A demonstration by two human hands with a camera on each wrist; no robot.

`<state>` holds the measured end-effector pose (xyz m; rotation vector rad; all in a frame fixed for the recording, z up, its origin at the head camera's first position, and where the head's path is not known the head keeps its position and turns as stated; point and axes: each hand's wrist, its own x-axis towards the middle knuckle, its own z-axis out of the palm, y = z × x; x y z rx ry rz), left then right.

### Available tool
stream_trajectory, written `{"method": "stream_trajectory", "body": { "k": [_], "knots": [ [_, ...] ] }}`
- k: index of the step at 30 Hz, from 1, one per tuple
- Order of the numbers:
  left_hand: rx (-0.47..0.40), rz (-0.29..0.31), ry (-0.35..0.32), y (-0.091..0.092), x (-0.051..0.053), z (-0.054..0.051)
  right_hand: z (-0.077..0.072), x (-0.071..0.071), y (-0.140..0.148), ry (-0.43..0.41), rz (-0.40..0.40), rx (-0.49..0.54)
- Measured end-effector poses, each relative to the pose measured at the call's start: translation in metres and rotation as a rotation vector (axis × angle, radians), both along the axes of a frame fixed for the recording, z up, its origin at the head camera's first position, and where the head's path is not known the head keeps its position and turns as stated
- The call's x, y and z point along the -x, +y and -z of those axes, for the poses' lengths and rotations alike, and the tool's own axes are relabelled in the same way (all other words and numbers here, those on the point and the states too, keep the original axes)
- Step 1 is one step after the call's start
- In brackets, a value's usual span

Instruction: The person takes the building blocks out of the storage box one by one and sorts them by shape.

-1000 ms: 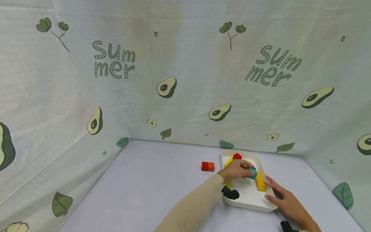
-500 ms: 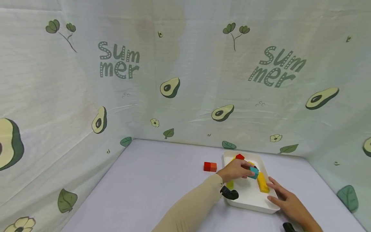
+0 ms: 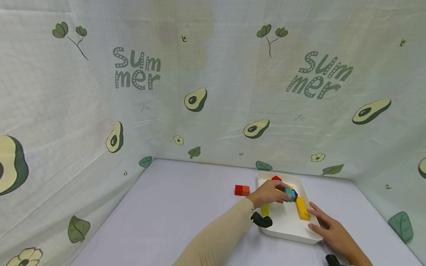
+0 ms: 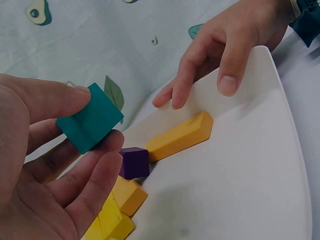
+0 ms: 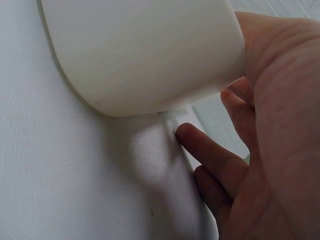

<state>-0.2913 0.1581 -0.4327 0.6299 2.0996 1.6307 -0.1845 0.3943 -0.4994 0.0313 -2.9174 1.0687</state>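
Observation:
In the head view my left hand point(image 3: 270, 193) reaches over the white tray point(image 3: 289, 231), holding a teal block point(image 3: 289, 194). The left wrist view shows the block point(image 4: 91, 120) between thumb and fingers, raised above the other blocks. My right hand point(image 3: 334, 231) rests at the tray's right side; its thumb point(image 4: 230, 80) lies over the rim and an index fingertip touches the rim. Seen from the right wrist, other fingers point(image 5: 212, 155) lie loosely outside the wall. A long orange-yellow block point(image 4: 182, 136) and a purple block point(image 4: 135, 162) lie in the tray, near the left fingertips.
Yellow blocks point(image 4: 111, 220) and a smaller orange block point(image 4: 129, 195) share the tray. A red block point(image 3: 276, 178) sits at its far end. To the tray's left, a red block point(image 3: 238, 190) and an orange block point(image 3: 246, 190) touch each other. A printed cloth point(image 3: 213, 74) surrounds the table.
My left hand shifts the teal block slightly up and left in the head view, and more of the purple block shows beside it. The right hand stays at the tray's rim.

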Motion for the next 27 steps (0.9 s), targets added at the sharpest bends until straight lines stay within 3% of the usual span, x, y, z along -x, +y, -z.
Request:
{"method": "stream_trajectory", "body": {
  "k": [6, 12, 20, 27],
  "knots": [
    [0.025, 0.011, 0.010, -0.002, 0.003, 0.000, -0.001, 0.000, 0.000, 0.000, -0.002, -0.012],
    [0.080, 0.036, 0.075, -0.006, 0.004, -0.005, -0.001, 0.000, -0.002, -0.014, 0.007, 0.010],
    [0.164, 0.050, 0.121, -0.015, -0.004, -0.013, -0.001, 0.001, -0.001, -0.016, 0.014, -0.007],
    [0.076, 0.042, 0.109, -0.028, -0.005, -0.010, -0.003, 0.003, -0.002, -0.073, 0.037, -0.004]
  ]
}}
